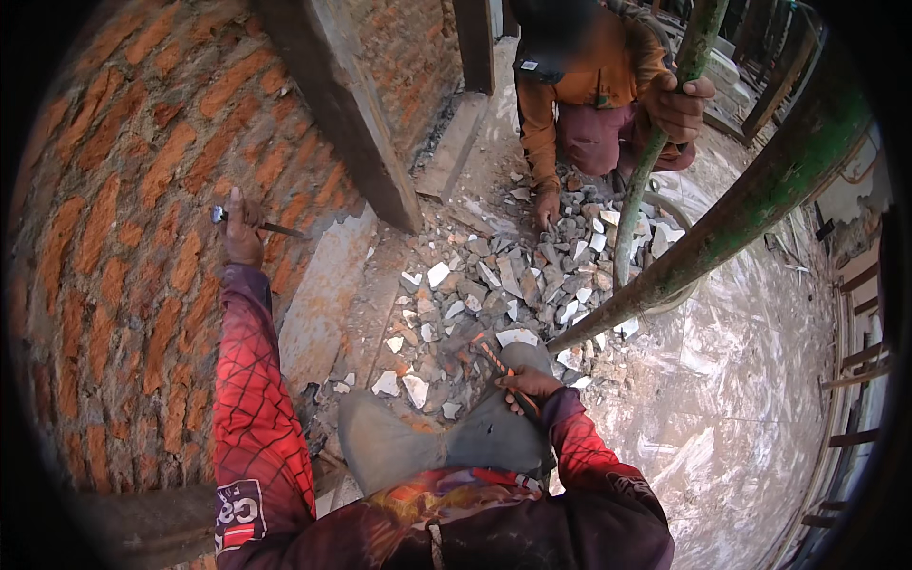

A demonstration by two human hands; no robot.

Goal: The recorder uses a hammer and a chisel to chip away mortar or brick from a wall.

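My left hand [245, 228], raised at the left, is closed around a metal chisel [283, 230]. Its struck end sticks out left of my fist, and the shaft points right toward the edge of a remaining plaster patch [328, 285] low on the exposed brick wall [142, 237]. Low in front of my body, my right hand [530, 385] grips what looks like a hammer with an orange and black handle [492, 356]. Its head is hard to make out against the rubble. My bent knees in grey trousers show just beside that hand.
A heap of broken plaster and brick rubble [494, 275] lies ahead. Beyond it a co-worker [608, 95] crouches, one hand in the rubble, the other on a thin green pole [638, 180]. A thick green pole [722, 237] slants across the right. A dark timber post [347, 114] stands by the wall.
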